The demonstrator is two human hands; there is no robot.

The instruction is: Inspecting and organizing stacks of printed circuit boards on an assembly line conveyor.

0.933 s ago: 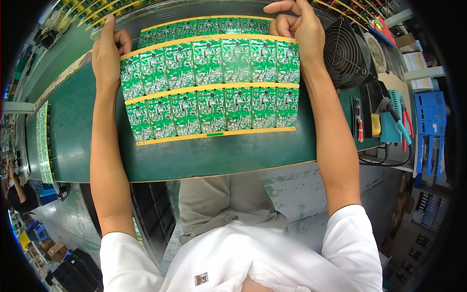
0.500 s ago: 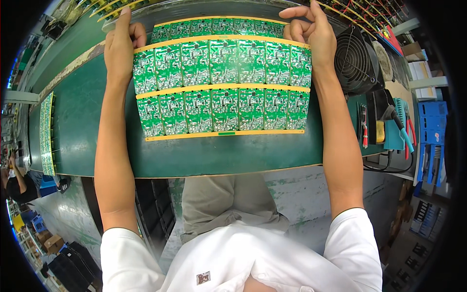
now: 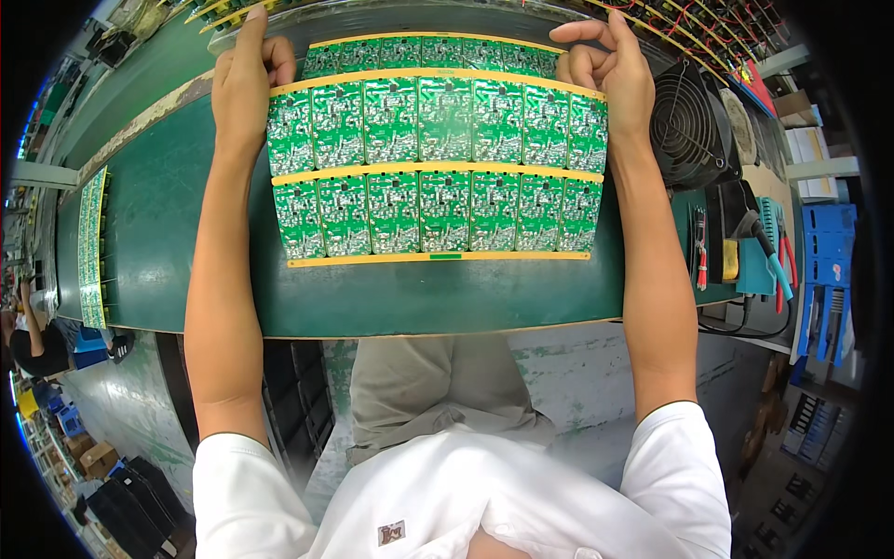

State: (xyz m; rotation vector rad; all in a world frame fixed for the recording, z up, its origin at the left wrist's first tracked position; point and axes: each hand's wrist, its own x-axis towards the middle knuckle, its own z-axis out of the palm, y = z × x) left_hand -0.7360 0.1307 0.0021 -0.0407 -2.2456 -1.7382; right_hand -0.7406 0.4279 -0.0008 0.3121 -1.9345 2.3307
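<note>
Head view: a green circuit-board panel [image 3: 438,163] lies on the dark green workbench [image 3: 168,233], its far corners pinched by the left hand [image 3: 244,70] and right hand [image 3: 610,70]. A black fan [image 3: 687,130] stands right; grey floor lies nearer.
</note>
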